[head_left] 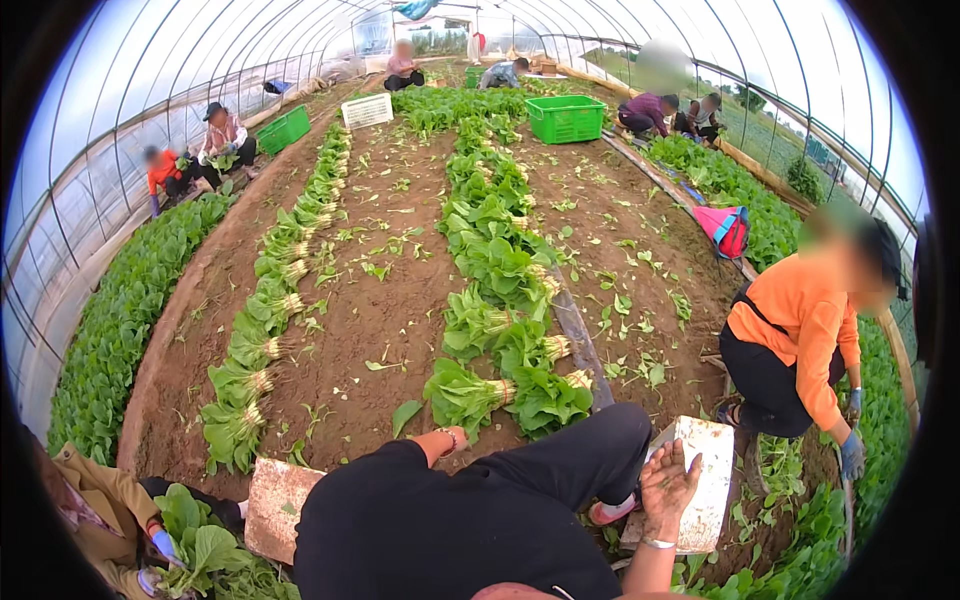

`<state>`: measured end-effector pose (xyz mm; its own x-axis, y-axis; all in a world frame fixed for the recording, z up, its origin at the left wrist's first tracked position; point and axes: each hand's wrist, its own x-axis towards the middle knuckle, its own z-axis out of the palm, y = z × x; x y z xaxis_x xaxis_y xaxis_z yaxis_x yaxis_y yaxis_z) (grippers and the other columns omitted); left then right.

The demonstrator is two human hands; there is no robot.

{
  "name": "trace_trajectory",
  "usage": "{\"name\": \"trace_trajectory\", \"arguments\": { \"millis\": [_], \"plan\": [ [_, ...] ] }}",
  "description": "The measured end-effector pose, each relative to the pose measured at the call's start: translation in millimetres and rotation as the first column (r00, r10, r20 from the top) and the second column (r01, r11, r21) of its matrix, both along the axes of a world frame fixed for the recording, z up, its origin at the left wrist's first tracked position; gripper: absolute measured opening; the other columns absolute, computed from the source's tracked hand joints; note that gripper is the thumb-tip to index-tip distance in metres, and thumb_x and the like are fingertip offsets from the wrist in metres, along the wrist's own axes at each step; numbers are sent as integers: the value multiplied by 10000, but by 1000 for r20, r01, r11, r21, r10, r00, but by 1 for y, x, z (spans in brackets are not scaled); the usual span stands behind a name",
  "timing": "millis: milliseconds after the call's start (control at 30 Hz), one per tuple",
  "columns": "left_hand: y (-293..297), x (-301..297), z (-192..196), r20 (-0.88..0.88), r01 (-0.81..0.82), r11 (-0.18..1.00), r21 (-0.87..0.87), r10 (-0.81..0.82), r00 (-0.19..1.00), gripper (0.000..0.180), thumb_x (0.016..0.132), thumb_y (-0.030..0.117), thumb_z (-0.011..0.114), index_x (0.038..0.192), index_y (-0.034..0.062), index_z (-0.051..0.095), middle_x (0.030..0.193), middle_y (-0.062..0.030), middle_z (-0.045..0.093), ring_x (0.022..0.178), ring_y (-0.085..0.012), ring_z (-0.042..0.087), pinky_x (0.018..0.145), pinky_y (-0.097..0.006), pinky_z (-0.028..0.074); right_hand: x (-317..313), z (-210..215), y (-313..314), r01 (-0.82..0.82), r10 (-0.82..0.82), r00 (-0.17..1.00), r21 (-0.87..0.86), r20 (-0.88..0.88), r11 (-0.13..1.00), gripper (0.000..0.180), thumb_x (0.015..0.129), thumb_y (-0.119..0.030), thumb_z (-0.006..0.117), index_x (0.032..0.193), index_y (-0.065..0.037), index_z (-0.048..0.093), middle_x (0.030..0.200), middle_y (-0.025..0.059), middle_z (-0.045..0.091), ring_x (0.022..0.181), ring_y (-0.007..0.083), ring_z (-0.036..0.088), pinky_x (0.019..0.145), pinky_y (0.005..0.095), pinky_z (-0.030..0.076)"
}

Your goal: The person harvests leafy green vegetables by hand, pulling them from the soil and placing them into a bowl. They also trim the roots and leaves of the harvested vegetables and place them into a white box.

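My right hand is raised palm up over a dirty white block, its soiled fingers loosely spread and nothing in them. A silver bracelet circles that wrist. Beyond my black-clad legs, my left hand shows only near its braceleted wrist; my leg hides its fingers. Just ahead of it lies a bunch of leafy greens with pale stem ends pointing right. Another bunch lies beside that one, at the near end of a long row of bunches.
A second row of bunches runs along the left. Green crates and a white crate stand farther back. Close by, a person in orange crouches right; another person's gloved hand holds greens lower left. Unpicked greens line the sides.
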<state>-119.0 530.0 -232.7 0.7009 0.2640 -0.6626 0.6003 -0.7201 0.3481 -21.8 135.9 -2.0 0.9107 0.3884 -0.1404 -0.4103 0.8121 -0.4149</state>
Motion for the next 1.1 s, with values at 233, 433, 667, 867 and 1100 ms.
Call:
{"name": "trace_trajectory", "arguments": {
  "millis": [233,433,667,867,1100],
  "plan": [
    [-16,26,-4,-48,122,990,65,-119,992,497,745,381,618,1117,53,578,1155,-143,557,1073,-295,525,894,-387,421,1,6,24,-19,13,997,86,74,996,419,873,-445,472,988,-60,591,930,85,608,815,216,595,715,344,507],
    [-47,54,-14,154,181,983,-32,-174,973,569,737,314,634,1195,8,495,1100,-170,581,1003,-292,569,842,-345,464,-61,-14,-12,82,-72,996,204,-55,975,485,881,-462,428,1027,-25,580,949,111,587,839,225,556,771,354,451],
    [-28,55,-76,-66,74,996,-48,-77,995,521,704,283,670,1129,8,546,1085,-168,591,1015,-271,567,855,-332,452,-136,29,-59,310,-283,929,85,-237,947,468,876,-456,442,1011,-27,572,903,93,555,817,213,528,752,336,451],
    [-36,63,-45,39,215,970,-110,-212,976,505,728,268,655,1119,-28,535,1102,-188,574,1007,-298,563,856,-338,450,-100,16,-31,248,-229,957,93,-178,964,491,867,-477,449,1009,-23,571,886,90,549,808,211,529,746,334,453],
    [35,26,-21,75,-119,975,-188,135,988,553,723,227,685,1183,-9,490,1062,-157,595,974,-241,581,833,-325,456,-22,40,36,-144,117,989,367,95,919,459,895,-418,438,1062,-8,558,941,123,582,876,232,552,783,358,457]
  ]
}}
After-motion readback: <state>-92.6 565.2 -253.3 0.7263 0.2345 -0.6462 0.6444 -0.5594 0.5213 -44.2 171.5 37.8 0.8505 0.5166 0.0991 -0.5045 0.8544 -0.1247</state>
